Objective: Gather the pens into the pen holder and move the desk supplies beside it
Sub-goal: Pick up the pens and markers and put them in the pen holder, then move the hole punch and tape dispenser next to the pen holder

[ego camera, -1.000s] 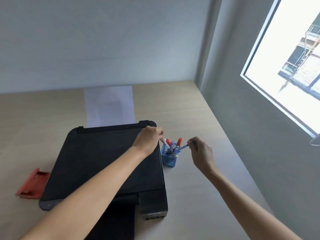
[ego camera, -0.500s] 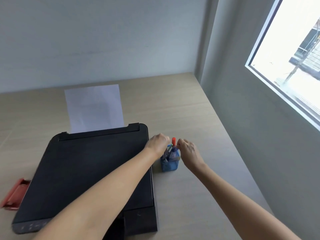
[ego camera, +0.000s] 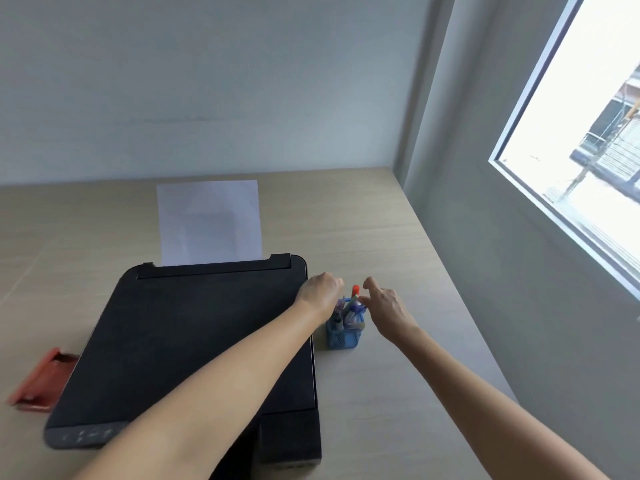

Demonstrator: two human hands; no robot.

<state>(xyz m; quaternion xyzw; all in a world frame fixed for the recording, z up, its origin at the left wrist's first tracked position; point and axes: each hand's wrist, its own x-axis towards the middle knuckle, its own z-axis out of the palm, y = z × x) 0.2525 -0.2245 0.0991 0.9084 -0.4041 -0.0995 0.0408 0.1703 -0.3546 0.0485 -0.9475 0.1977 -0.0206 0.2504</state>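
Pale wood desk (ego camera: 374, 223) ran into a grey corner w/ window (ego camera: 588, 133) at right. Blue mesh pen holder (ego camera: 344, 336) stood just beside black printer (ego camera: 194, 334), pens (ego camera: 350, 308) upright inside. Left hand (ego camera: 320, 292) curled over its rim, grip unclear. Right hand (ego camera: 386, 303) hovered beside, fingers loosely spread, holding nothing. Red item (ego camera: 41, 382) lay far left.

A light wood-grain desk (ego camera: 363, 216) is set into the corner of two grey walls. On it are placed a black printer (ego camera: 194, 341), a blue mesh pen holder (ego camera: 344, 336) just beside the printer's right edge, and a red object (ego camera: 40, 384) at its left side.
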